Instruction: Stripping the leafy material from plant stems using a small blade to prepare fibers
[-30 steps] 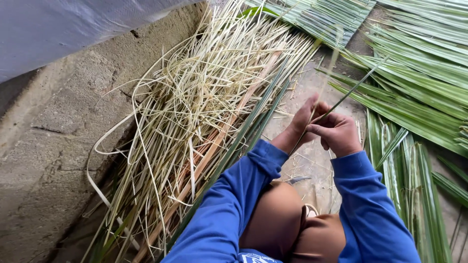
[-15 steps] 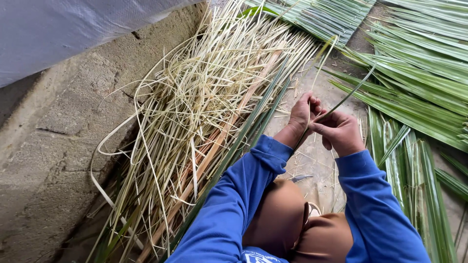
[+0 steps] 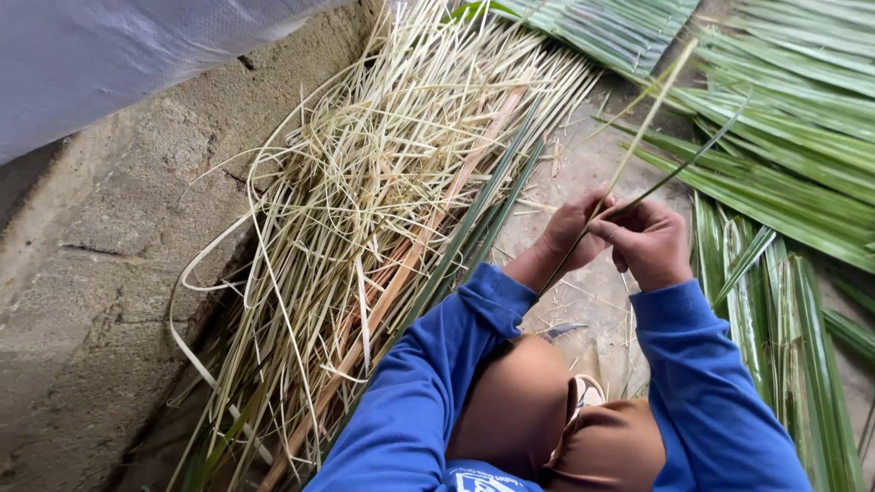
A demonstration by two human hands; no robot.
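My left hand (image 3: 572, 230) and my right hand (image 3: 649, 240) meet in front of me, both pinching one long palm leaf strip (image 3: 658, 107) that splits into a pale midrib and a thin green blade running up to the right. Both arms wear blue sleeves (image 3: 428, 392). Left of my hands lies a big pile of pale, dry stripped leaf ribs and curls (image 3: 374, 191). Fresh green palm fronds (image 3: 784, 155) lie to the right and behind.
A rough concrete wall (image 3: 100, 273) runs along the left, with a white plastic sheet (image 3: 109, 55) above it. Bare concrete floor (image 3: 592, 155) shows between the pile and the fronds. A small dark blade-like object (image 3: 561, 331) lies by my knee.
My hands stay together on the strip. The pale midrib has peeled further away from the green blade and now stands up to the right.
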